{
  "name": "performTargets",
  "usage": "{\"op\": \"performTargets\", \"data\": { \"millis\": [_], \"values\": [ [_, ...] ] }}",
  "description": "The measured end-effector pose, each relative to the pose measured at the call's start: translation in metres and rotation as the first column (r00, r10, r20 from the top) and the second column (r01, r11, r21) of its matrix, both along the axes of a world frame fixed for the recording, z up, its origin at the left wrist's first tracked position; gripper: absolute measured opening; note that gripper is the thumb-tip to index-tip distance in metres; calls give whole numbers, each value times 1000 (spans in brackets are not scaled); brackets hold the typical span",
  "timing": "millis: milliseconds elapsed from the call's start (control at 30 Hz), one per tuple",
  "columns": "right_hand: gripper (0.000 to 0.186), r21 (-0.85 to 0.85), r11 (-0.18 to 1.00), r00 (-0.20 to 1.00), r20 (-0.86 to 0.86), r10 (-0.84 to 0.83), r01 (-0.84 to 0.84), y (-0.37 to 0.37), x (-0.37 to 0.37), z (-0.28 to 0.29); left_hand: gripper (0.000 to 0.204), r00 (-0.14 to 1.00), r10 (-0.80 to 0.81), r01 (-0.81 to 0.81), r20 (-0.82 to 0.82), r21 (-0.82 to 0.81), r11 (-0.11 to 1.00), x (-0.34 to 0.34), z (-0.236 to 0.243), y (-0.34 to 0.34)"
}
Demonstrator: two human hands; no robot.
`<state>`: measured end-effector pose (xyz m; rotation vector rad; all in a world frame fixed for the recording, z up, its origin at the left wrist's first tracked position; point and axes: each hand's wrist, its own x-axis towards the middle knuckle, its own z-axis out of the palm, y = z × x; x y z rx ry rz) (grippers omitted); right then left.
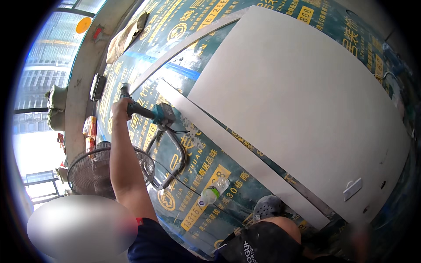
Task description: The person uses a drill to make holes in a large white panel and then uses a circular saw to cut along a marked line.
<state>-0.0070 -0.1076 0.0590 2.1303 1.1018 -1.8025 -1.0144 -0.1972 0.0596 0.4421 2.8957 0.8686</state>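
Note:
My left hand (121, 106) is closed around a black and teal cordless power tool (151, 113), held out above the printed floor covering. Below it lies a bent grey metal tube frame (178, 153). To the right, a large off-white board (289, 101) lies flat, with a long narrow strip (219, 140) along its lower-left side and a thinner strip (180, 48) beyond its upper-left edge. A small white object (352, 189) rests on the board's lower-right part. I cannot make out my right hand; the lower right is dark and blurred.
A mesh fan (87, 175) stands left, near a clear bottle (214, 191) with a green label. A folded beige sack (125, 39), a dark case (98, 87) and red-beige packets (90, 129) lie along the window ledge (76, 57). My grey clog (267, 207) is at the bottom.

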Motion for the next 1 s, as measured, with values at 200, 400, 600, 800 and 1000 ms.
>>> {"op": "performTargets", "data": {
  "millis": [200,400,600,800,1000],
  "values": [
    [43,94,995,995,96,36,-45,-6,-14,7,49,932,308,-332,-190,-112,937,-19,-47,-6],
    [43,28,999,998,66,-25,23,-11,5,-3,45,904,427,-427,-1,-58,903,-53,-32,-8],
    [42,64,964,957,156,244,-257,2,-16,5,39,873,476,-461,105,-140,877,-78,-30,-27],
    [42,43,948,939,154,307,-317,12,-14,5,35,983,98,-176,-155,-647,742,-68,-42,-7],
    [38,-16,997,997,19,72,-72,4,-16,-11,39,948,154,-293,-278,-576,763,-69,-16,-15]
  ]
}}
